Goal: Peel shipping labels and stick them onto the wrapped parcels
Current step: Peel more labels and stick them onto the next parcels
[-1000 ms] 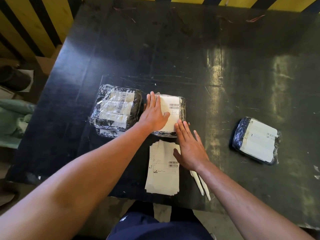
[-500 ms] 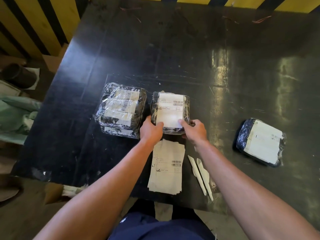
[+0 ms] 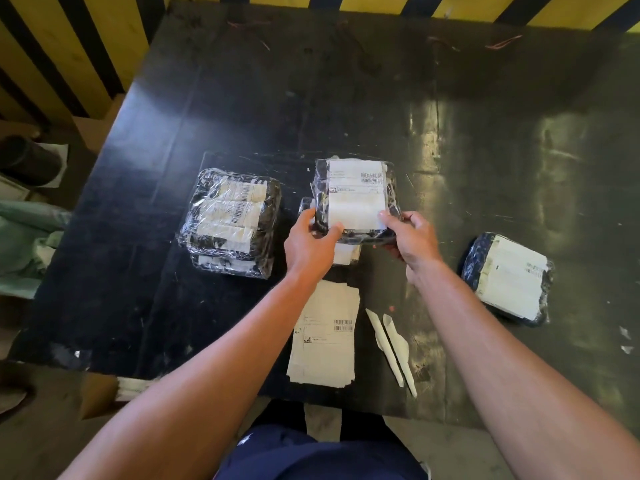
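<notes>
At the centre of the frame, both hands hold a wrapped parcel (image 3: 355,199) by its near edge, tilted up off the black table (image 3: 450,150); its white label (image 3: 356,194) faces the camera. The left hand (image 3: 310,245) clasps the lower left corner, the right hand (image 3: 410,239) the lower right. A stack of labelled parcels (image 3: 230,221) sits just left, another parcel (image 3: 507,278) at right. A pile of label sheets (image 3: 325,336) and two backing strips (image 3: 393,349) lie at lower centre.

head camera, steep downward view, table (image 3: 242,98) probably close
</notes>
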The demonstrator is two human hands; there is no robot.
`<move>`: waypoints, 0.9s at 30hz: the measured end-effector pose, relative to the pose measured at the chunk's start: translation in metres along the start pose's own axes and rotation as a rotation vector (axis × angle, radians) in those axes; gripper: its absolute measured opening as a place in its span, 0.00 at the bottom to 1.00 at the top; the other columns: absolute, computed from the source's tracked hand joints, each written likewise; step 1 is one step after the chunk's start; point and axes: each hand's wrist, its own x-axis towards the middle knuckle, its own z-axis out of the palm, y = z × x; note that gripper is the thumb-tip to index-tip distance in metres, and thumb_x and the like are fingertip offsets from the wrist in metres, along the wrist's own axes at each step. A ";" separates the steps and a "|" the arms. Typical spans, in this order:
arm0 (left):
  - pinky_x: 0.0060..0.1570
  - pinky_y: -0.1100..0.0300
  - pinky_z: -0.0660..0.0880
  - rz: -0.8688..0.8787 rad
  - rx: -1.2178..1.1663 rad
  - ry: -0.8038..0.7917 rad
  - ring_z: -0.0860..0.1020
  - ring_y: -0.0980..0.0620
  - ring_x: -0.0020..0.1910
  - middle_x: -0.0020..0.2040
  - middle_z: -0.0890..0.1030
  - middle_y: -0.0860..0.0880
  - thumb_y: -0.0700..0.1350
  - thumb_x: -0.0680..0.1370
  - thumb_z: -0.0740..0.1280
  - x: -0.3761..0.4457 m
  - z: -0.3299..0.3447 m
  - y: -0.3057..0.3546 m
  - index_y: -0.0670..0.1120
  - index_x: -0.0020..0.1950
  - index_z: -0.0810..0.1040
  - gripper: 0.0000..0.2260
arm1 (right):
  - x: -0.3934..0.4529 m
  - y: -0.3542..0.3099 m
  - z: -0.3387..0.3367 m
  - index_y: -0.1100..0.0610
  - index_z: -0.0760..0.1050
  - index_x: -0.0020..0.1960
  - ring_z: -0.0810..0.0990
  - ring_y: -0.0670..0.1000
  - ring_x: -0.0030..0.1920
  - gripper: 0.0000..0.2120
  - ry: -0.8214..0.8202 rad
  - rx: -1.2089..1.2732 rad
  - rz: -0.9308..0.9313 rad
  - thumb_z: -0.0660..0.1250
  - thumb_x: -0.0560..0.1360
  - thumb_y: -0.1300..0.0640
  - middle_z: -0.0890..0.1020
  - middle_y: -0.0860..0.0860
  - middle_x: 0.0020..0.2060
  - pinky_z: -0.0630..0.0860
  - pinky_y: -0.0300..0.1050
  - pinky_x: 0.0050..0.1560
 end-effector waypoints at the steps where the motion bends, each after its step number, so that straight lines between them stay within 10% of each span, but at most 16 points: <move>1: 0.56 0.57 0.77 -0.001 -0.019 -0.019 0.78 0.53 0.63 0.71 0.79 0.49 0.52 0.81 0.72 -0.004 0.006 -0.003 0.54 0.77 0.71 0.24 | -0.003 0.007 -0.010 0.52 0.79 0.57 0.85 0.53 0.51 0.15 0.009 0.004 -0.004 0.76 0.75 0.46 0.87 0.54 0.53 0.78 0.45 0.46; 6: 0.56 0.56 0.77 -0.057 -0.079 -0.154 0.79 0.52 0.61 0.69 0.80 0.49 0.50 0.82 0.72 -0.033 0.051 -0.018 0.58 0.63 0.72 0.13 | -0.017 0.046 -0.071 0.48 0.79 0.55 0.85 0.56 0.58 0.12 0.082 0.079 0.036 0.77 0.75 0.51 0.86 0.53 0.56 0.80 0.59 0.65; 15: 0.63 0.52 0.80 -0.024 0.080 -0.405 0.81 0.53 0.59 0.67 0.82 0.49 0.45 0.80 0.74 -0.075 0.169 -0.007 0.55 0.63 0.72 0.16 | -0.035 0.091 -0.196 0.43 0.81 0.52 0.84 0.56 0.61 0.11 0.351 0.222 0.122 0.78 0.72 0.53 0.86 0.50 0.59 0.77 0.62 0.69; 20: 0.64 0.49 0.80 0.015 0.157 -0.506 0.82 0.50 0.62 0.68 0.82 0.49 0.45 0.81 0.74 -0.082 0.223 0.003 0.53 0.67 0.73 0.18 | -0.014 0.123 -0.254 0.47 0.80 0.63 0.84 0.57 0.61 0.36 0.442 0.244 0.154 0.80 0.56 0.39 0.83 0.53 0.66 0.79 0.60 0.66; 27: 0.66 0.49 0.78 -0.007 0.240 -0.588 0.78 0.49 0.66 0.73 0.76 0.47 0.44 0.81 0.73 -0.076 0.253 0.003 0.56 0.67 0.67 0.20 | -0.021 0.125 -0.265 0.54 0.77 0.66 0.80 0.55 0.58 0.15 0.417 0.180 0.186 0.71 0.81 0.53 0.81 0.52 0.64 0.75 0.47 0.56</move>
